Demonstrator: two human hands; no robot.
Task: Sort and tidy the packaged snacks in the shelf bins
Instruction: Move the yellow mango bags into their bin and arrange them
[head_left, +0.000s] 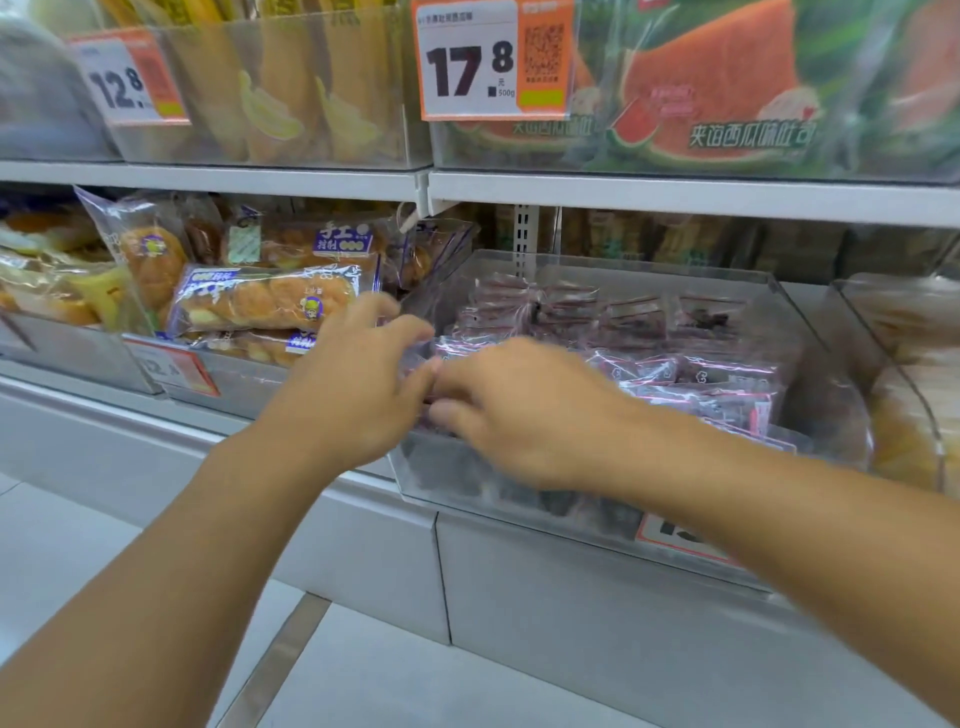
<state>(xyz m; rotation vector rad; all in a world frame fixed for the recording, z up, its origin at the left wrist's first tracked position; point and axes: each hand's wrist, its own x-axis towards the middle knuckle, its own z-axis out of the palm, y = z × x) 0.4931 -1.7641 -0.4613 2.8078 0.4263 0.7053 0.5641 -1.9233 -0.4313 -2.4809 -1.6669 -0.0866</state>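
Our left hand (353, 384) and right hand (524, 410), fingers curled on purple snack packets (649, 364) at the clear bin (795, 322) front-left corner, grip blurred, price tag (467, 62) reading 17.8

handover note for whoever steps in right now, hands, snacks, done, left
Left hand: fingers curled at the front left corner of the clear bin; blurred, grip unclear.
Right hand: over the bin's front edge, fingers curled among the purple packs; grip unclear.
Purple packs lie loosely piled in the bin. Bread packs sit heaped in the bin to the left.
Done: nothing clearly squared up.
Left: straighten the purple packs, then the bread.
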